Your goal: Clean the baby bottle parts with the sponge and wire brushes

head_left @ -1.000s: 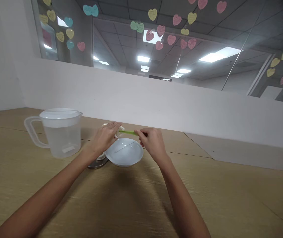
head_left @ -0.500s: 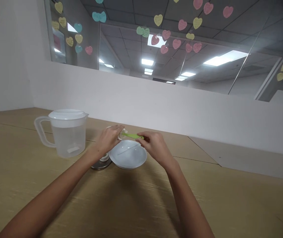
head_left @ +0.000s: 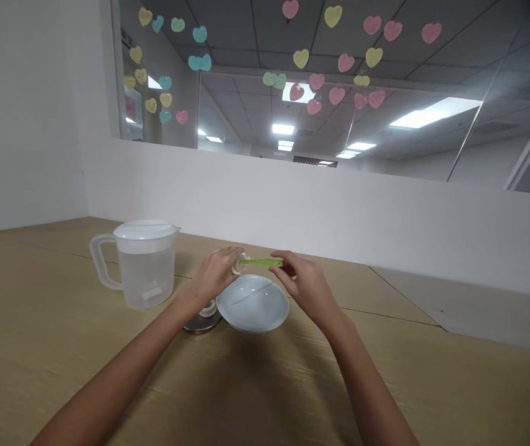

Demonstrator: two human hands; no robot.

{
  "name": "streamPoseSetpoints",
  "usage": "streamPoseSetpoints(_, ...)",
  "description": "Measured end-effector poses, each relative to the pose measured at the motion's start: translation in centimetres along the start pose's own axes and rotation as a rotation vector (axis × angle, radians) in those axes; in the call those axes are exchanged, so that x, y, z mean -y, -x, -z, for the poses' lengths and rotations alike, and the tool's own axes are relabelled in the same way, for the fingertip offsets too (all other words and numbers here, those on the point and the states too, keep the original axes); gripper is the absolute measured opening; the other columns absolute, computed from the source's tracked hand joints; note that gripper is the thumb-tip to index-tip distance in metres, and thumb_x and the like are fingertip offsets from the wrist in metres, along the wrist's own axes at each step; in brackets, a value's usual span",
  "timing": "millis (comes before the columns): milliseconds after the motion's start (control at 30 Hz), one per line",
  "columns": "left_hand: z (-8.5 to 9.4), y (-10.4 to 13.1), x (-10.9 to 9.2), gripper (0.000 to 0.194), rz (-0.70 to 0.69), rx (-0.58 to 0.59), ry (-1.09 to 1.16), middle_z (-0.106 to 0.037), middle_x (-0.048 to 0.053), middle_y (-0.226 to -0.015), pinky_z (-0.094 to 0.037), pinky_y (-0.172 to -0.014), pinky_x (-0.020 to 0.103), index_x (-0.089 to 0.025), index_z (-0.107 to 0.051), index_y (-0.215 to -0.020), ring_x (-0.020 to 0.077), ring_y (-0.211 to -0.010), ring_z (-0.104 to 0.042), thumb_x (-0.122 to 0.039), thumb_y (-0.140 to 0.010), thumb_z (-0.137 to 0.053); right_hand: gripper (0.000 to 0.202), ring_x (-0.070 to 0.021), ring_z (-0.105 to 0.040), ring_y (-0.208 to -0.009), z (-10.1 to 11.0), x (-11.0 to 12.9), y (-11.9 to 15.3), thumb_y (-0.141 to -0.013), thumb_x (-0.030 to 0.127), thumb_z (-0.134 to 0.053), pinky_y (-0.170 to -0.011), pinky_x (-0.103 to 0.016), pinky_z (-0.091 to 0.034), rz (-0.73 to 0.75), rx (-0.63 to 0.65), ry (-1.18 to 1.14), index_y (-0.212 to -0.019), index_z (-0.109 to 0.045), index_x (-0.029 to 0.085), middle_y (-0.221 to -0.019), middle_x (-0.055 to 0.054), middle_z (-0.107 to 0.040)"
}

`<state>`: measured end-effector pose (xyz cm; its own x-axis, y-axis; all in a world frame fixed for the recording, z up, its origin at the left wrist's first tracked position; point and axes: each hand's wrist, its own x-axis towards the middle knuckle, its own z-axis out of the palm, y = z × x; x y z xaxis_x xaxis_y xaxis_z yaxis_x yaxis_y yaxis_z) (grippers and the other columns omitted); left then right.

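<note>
My left hand [head_left: 214, 272] is wrapped round a small clear jar [head_left: 240, 264], tipped so that its mouth faces right. Between the fingertips of my right hand [head_left: 299, 276] is the end of a green spoon [head_left: 261, 262], whose far end reaches the jar's mouth. Just below both hands sits a white bowl [head_left: 253, 305] with a thin straight line across its inside, too faint to identify. A round metal dish or lid [head_left: 202, 324] lies left of the bowl, with a small white ring-shaped piece [head_left: 207, 309] on it, partly hidden by my left wrist.
A translucent lidded pitcher [head_left: 146, 272] stands on the brown table [head_left: 51, 322] at the left, its handle pointing left. Behind the table rises a white wall [head_left: 265, 198], with a window above it carrying heart-shaped notes.
The view has shifted, so everything sits lower and further right. Both hands keep their holds, and the spoon now lies more nearly level at the jar's mouth.
</note>
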<state>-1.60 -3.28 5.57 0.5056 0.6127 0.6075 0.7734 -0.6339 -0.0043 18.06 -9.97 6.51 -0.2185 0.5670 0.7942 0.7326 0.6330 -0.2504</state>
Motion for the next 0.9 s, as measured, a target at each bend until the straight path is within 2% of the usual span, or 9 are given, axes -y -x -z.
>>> streamPoseSetpoints(67, -0.2, -0.1, 0.4, 0.038, -0.01, -0.008, 0.013, -0.059, 0.006, -0.121, -0.048, -0.082, 0.031, -0.02, -0.052, -0.115, 0.0234, -0.104, -0.058, -0.02, -0.077, -0.057, 0.014, -0.0125, -0.058, -0.057, 0.0, 0.0, 0.0, -0.083, 0.027, -0.056, -0.054, -0.021, -0.041, -0.024, -0.021, 0.048, -0.085, -0.065, 0.016, -0.066, -0.002, -0.066)
streamPoseSetpoints(167, -0.7, -0.2, 1.2, 0.04, -0.007, -0.042, 0.033, -0.058, 0.007, -0.122, -0.047, -0.085, 0.032, -0.02, -0.052, -0.116, 0.0236, -0.107, -0.057, -0.02, -0.077, -0.057, 0.03, -0.01, -0.05, -0.045, 0.2, 0.2, 0.0, -0.085, 0.035, -0.053, -0.048, -0.021, -0.035, -0.029, -0.074, 0.141, -0.064, -0.062, 0.015, -0.052, 0.0, -0.06)
streamPoseSetpoints(267, -1.3, -0.3, 2.2, 0.043, 0.007, -0.069, 0.059, -0.058, 0.007, -0.122, -0.047, -0.087, 0.032, -0.019, -0.052, -0.118, 0.0231, -0.107, -0.057, -0.02, -0.075, -0.059, 0.034, -0.0085, -0.047, -0.041, 0.9, 0.9, -0.1, -0.085, 0.036, -0.052, -0.046, -0.021, -0.033, -0.03, -0.116, 0.176, -0.061, -0.062, 0.015, -0.048, 0.0, -0.058)
streamPoseSetpoints(367, -1.4, -0.3, 3.5, 0.046, 0.056, -0.084, 0.042, -0.06, 0.006, -0.12, -0.048, -0.082, 0.032, -0.02, -0.052, -0.12, 0.0242, -0.104, -0.059, -0.021, -0.074, -0.058, 0.031, -0.0082, -0.051, -0.041, 2.8, 1.8, 0.1, -0.083, 0.036, -0.054, -0.045, -0.019, -0.036, -0.07, -0.172, 0.143, -0.062, -0.064, 0.015, -0.047, 0.001, -0.058)
streamPoseSetpoints(433, -1.2, -0.3, 4.5, 0.045, 0.116, -0.09, 0.006, -0.061, 0.007, -0.118, -0.049, -0.078, 0.032, -0.021, -0.053, -0.12, 0.0256, -0.1, -0.061, -0.021, -0.074, -0.056, 0.029, -0.0087, -0.053, -0.041, 4.9, 2.3, 0.6, -0.082, 0.038, -0.056, -0.045, -0.019, -0.039, -0.131, -0.284, 0.108, -0.064, -0.064, 0.016, -0.048, 0.002, -0.059)
streamPoseSetpoints(533, -0.5, -0.2, 5.6, 0.045, 0.174, -0.095, -0.004, -0.065, 0.008, -0.111, -0.048, -0.077, 0.032, -0.02, -0.055, -0.119, 0.0262, -0.095, -0.062, -0.025, -0.074, -0.056, 0.027, -0.0107, -0.056, -0.043, 8.4, 2.9, 1.7, -0.078, 0.041, -0.06, -0.047, -0.021, -0.045, -0.279, -0.621, 0.136, -0.068, -0.065, 0.017, -0.051, 0.001, -0.06)
streamPoseSetpoints(600, -0.2, -0.2, 5.6, 0.046, 0.167, -0.099, 0.021, -0.065, 0.007, -0.109, -0.048, -0.077, 0.032, -0.02, -0.054, -0.12, 0.0257, -0.094, -0.063, -0.027, -0.074, -0.057, 0.026, -0.0112, -0.056, -0.044, 9.9, 3.1, 2.1, -0.076, 0.042, -0.062, -0.048, -0.023, -0.047, -0.325, -0.706, 0.125, -0.067, -0.063, 0.018, -0.051, 0.001, -0.059)
streamPoseSetpoints(700, -0.1, -0.2, 4.9, 0.048, 0.122, -0.097, 0.05, -0.065, 0.006, -0.11, -0.048, -0.077, 0.031, -0.021, -0.054, -0.121, 0.0248, -0.095, -0.062, -0.025, -0.073, -0.058, 0.027, -0.0115, -0.054, -0.043, 10.1, 2.8, 2.0, -0.075, 0.042, -0.062, -0.045, -0.023, -0.047, -0.336, -0.669, 0.039, -0.065, -0.062, 0.017, -0.049, 0.002, -0.057)
streamPoseSetpoints(900, -0.9, -0.3, 3.9, 0.048, 0.003, -0.091, 0.095, -0.062, 0.006, -0.115, -0.047, -0.082, 0.031, -0.021, -0.052, -0.122, 0.0236, -0.101, -0.059, -0.025, -0.074, -0.058, 0.032, -0.0117, -0.055, -0.043, 7.6, 1.0, 0.8, -0.078, 0.045, -0.056, -0.047, -0.024, -0.046, -0.343, -0.436, 0.04, -0.066, -0.06, 0.016, -0.052, 0.001, -0.058)
